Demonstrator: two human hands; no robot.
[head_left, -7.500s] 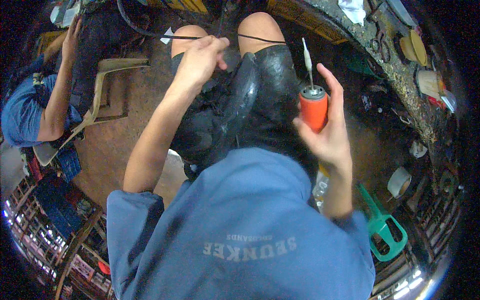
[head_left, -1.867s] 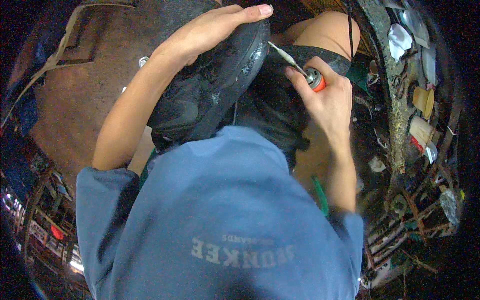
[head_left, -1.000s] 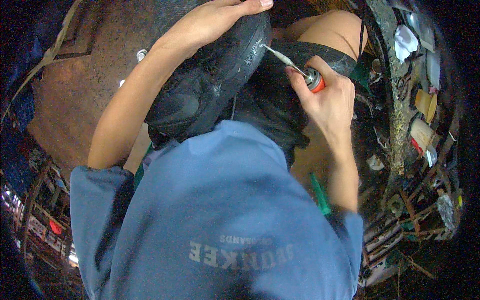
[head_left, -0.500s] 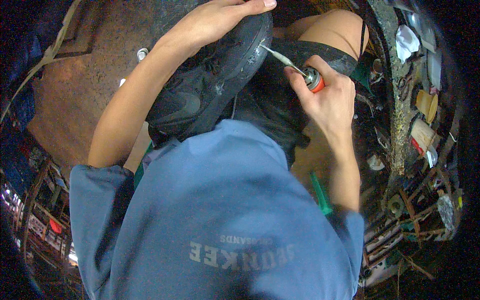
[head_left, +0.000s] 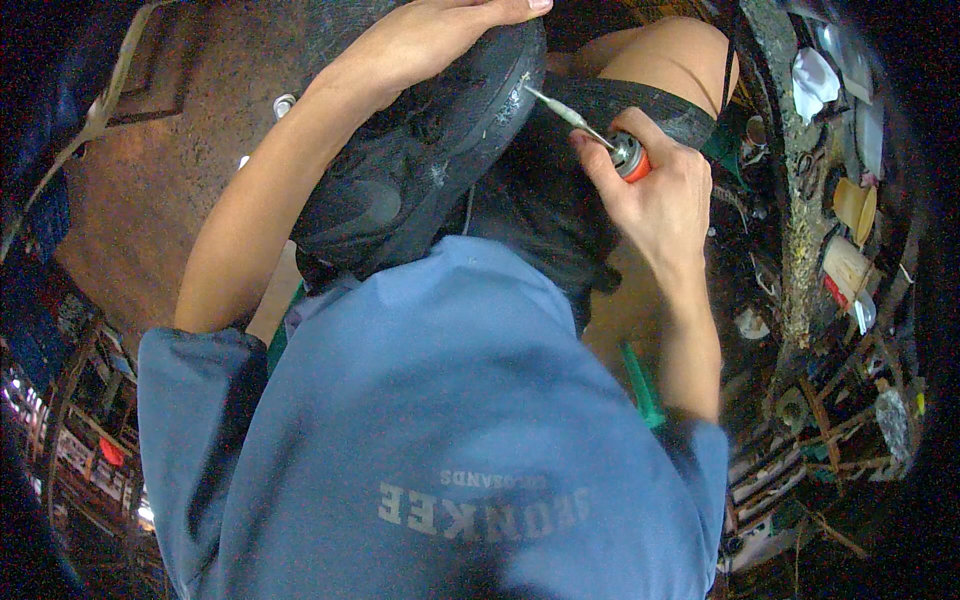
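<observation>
Across my lap lies a bulky black item [head_left: 460, 130] with a textured face and a smooth band along its edge; its kind is unclear. Pale, whitish smears mark that band. My left hand [head_left: 470, 18] grips its far end at the top of the picture, one digit stretched over the edge and the rest cut off or hidden. Closed in my right hand [head_left: 655, 180] is a small orange-red can [head_left: 632, 160] with a metal top. From it a slim pale tapered tube [head_left: 565, 115] points at the smeared band, its tip very close to the surface.
A rough ledge [head_left: 798, 230] runs down the right side. Beyond it lie a crumpled white wrapper [head_left: 815, 82], scissors [head_left: 808, 177], a yellowish cup [head_left: 855, 212] and other clutter. Left of my arm is the brown floor [head_left: 140, 210]; a green plastic piece [head_left: 640, 385] shows under my right elbow.
The tube's tip has shifted slightly right, off the smeared band. Both hands and the black item are otherwise almost unmoved.
</observation>
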